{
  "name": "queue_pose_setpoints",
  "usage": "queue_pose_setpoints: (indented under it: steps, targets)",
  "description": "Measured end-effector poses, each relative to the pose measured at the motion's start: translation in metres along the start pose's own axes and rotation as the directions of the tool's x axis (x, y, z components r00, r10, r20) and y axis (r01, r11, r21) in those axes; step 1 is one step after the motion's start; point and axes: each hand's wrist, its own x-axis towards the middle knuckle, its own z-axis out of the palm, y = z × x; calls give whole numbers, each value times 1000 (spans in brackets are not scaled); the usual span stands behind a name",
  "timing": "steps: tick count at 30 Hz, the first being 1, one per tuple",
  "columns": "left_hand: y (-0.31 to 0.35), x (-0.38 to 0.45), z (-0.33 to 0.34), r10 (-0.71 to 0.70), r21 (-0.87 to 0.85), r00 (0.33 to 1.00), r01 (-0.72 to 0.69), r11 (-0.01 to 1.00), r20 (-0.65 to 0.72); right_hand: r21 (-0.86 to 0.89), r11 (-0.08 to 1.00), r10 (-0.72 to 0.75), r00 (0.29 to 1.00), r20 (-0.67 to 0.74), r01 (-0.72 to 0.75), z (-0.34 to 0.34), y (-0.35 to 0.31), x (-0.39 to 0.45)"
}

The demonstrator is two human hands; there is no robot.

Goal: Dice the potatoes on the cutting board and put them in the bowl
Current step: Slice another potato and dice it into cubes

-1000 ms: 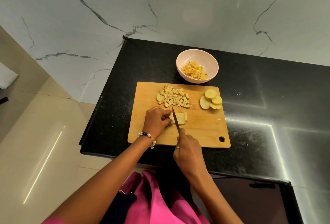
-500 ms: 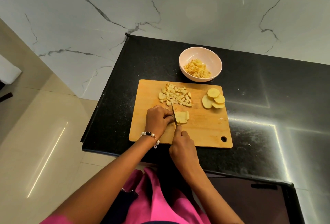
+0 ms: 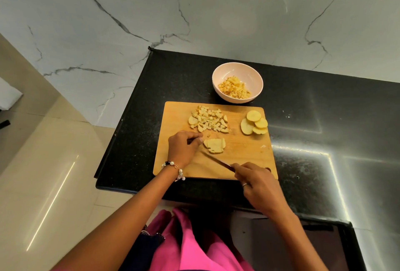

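**Mid-dice: cut strips waiting for the cross-cut**

Right hand [image 3: 258,184] is gripping the dark handle of a slim kitchen knife [image 3: 218,161], fingers curled tight round it, blade lying low and angled across the rectangular light wooden cutting board [image 3: 249,158], tip pointing toward the left fingertips. Left hand [image 3: 184,147] is resting on the board with fingers loosely curled, tips just beside the small stack of pale yellow potato strips [image 3: 214,145]; whether they are actually touching it, cannot tell. Blade is sitting just short of the strips, on the side nearer the person.

Beyond the left fingers, a heap of finished pale potato cubes [image 3: 208,120] is lying on the board. Well off to the right of the fingers, round uncut potato slices [image 3: 255,122] are overlapping. The round pale pink bowl [image 3: 233,69], past the board's far edge, is already holding some yellow dice.

Step, as judged: dicing, roughly midway. Next move is likely calling for the left fingers to pin the strips and the blade to come across them; then the slices, then moving the cubes to the bowl.
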Motion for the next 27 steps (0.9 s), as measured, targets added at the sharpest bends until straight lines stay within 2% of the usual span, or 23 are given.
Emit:
queue_pose_setpoints:
  steps: [3,6,10,18,24,27]
  targets:
    - [-1,0,-3,-52,-64,998,49,997,-42,-216,974,-78,996,-52,65,-3,21,9]
    - [-2,0,-7,-93,-97,994,88,991,-55,-335,939,-124,987,-104,82,0,32,23]
    - [-3,1,-10,-156,-156,986,146,977,-54,-309,946,-154,972,-176,94,3,35,53]
    - [-2,6,-11,-210,-197,975,194,961,-67,-240,970,-103,965,-242,43,6,32,80]
    - [0,9,-8,-231,-214,970,210,954,-80,-4,1000,-18,971,-239,17,-4,44,77]
    - [2,9,-7,-240,-202,967,220,954,-80,-36,999,-42,989,-139,37,-13,52,70]
